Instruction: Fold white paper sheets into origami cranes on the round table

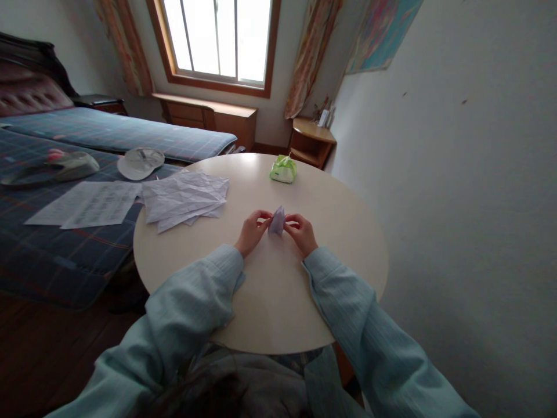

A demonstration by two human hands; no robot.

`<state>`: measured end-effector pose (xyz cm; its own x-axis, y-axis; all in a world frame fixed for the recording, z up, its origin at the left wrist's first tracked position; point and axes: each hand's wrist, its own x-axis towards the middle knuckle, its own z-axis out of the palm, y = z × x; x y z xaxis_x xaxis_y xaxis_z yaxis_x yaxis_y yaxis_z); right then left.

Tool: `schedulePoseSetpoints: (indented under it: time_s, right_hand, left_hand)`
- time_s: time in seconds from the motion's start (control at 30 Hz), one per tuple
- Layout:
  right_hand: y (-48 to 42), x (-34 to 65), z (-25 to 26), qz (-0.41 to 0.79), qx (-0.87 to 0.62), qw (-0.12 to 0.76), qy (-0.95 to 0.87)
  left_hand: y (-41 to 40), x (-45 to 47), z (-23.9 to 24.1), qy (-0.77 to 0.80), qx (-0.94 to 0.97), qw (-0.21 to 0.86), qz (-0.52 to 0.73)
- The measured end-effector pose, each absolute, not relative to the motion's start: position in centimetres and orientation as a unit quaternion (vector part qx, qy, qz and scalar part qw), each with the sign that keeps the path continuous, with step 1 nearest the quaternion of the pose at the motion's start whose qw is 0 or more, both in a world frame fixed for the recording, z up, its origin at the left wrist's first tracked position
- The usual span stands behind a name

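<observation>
A small piece of folded white paper (pixel 277 221) stands upright over the middle of the round table (pixel 348 244), its top coming to a point. My left hand (pixel 253 231) pinches its left side between thumb and fingers. On the opposite side, my right hand (pixel 301 232) pinches the paper in the same way. The fingertips partly cover both edges of the paper. Whether its lower end touches the tabletop, I cannot tell.
Creased paper sheets (pixel 185 197) are piled at the table's left edge. A green tissue pack (pixel 283 169) sits at the far side. Left of the table, printed sheets (pixel 98 204) and a white cap (pixel 140 162) lie on a bed (pixel 65 267). A wall (pixel 470 220) rises on the right.
</observation>
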<state>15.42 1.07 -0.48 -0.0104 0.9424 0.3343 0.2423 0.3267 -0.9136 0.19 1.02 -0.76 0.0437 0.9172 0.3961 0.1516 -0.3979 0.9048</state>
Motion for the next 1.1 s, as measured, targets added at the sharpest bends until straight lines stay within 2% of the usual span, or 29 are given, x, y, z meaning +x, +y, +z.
schedulePoseSetpoints:
  time_s: [0.33,0.63,1.1]
  right_hand:
    - [1.11,15.67,-0.24,0.306,-0.508,0.530,-0.606]
    - [0.93,15.59,0.09,0.291,-0.517,0.533,-0.603]
    - [0.62,15.25,0.20,0.338,-0.464,0.524,-0.629]
  left_hand:
    - [1.38,-0.08,-0.71,0.512,0.606,0.280,0.541]
    - [1.03,-0.02,-0.45,0.488,0.611,0.252,0.571]
    - [0.87,0.15,-0.76,0.442,0.657,0.289,0.538]
